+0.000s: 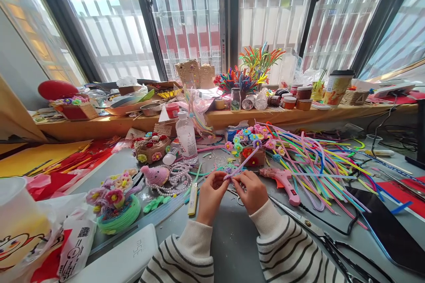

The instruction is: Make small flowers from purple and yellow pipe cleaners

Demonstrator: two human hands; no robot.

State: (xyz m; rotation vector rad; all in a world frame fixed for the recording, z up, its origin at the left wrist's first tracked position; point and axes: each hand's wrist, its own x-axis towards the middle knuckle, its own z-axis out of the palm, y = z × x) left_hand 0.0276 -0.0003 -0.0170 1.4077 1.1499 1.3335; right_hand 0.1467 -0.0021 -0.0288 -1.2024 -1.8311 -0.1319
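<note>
Between my two hands is a light purple pipe cleaner [247, 160], its free end sticking up to the right. My left hand [214, 192] pinches its lower, bunched part from the left. Close beside it, my right hand [250, 191] grips the same part with thumb and fingers. The fingertips hide the exact shape of the bunched part. Just right of my right hand lies a pink glue gun [285, 185]. A yellow lighter [193, 199] lies left of my left hand. Behind the hands stands a basket of pipe-cleaner flowers [251, 158].
Large black-handled scissors [318, 232] and a dark phone [385, 230] lie at the right. A heap of coloured pipe cleaners [318, 154] spreads behind them. A water bottle [186, 137], a pearl string [181, 179], a green flower pot [119, 216] and a white box [126, 252] stand or lie left.
</note>
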